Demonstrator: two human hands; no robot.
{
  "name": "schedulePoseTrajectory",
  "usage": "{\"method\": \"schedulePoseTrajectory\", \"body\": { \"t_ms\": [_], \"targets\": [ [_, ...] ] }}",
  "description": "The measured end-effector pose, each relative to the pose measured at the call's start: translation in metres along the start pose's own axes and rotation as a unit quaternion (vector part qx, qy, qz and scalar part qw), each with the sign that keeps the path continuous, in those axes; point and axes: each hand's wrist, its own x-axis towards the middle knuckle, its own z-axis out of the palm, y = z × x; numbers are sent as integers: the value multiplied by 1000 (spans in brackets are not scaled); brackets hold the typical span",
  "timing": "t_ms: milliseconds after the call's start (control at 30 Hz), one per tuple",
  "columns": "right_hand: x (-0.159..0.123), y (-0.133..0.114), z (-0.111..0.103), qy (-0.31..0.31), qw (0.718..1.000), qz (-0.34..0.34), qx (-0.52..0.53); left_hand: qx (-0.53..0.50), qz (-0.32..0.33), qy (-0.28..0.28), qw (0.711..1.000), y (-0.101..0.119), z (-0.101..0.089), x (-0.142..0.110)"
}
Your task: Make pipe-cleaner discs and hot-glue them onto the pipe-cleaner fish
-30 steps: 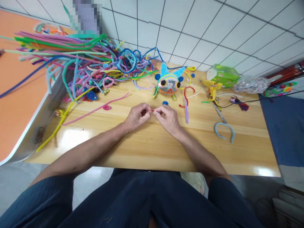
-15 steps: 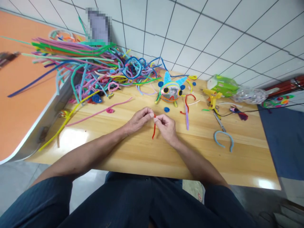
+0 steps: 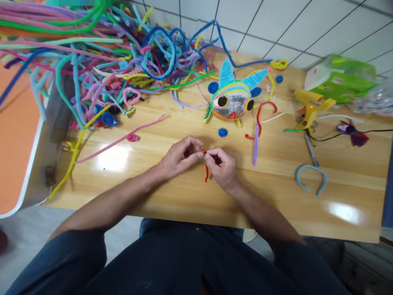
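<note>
A short red pipe cleaner [image 3: 206, 173] is pinched between my two hands over the middle of the wooden table; its top end is bent into a small curl and its tail hangs down. My left hand [image 3: 181, 156] holds the curled end with thumb and fingertips. From the other side, my right hand [image 3: 221, 167] grips the same piece just below the curl. Beyond the hands stands a figure [image 3: 235, 102] wrapped in coloured pipe cleaners, with two blue ears, round eyes and a silvery front. A blue coil [image 3: 222, 132] lies in front of it.
A large heap of pipe cleaners [image 3: 123, 61] covers the back left. To the right lie a red curved pipe cleaner [image 3: 259, 119], a purple one [image 3: 255, 147], a yellow glue gun [image 3: 311, 107] with a black cord, scissors [image 3: 312, 150], a blue arc [image 3: 311, 168] and a green package [image 3: 346, 78].
My view has tilted down and come closer to the table. The red pipe cleaner's top end now bends over into a curl, and my left fingers have loosened slightly from a tighter pinch.
</note>
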Motion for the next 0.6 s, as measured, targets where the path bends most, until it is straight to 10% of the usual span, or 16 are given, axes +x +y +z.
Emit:
{"method": "schedulePoseTrajectory", "body": {
  "t_ms": [600],
  "targets": [
    [8,4,-4,-12,984,-153,-87,140,103,-13,985,11,-4,2]
  ]
}}
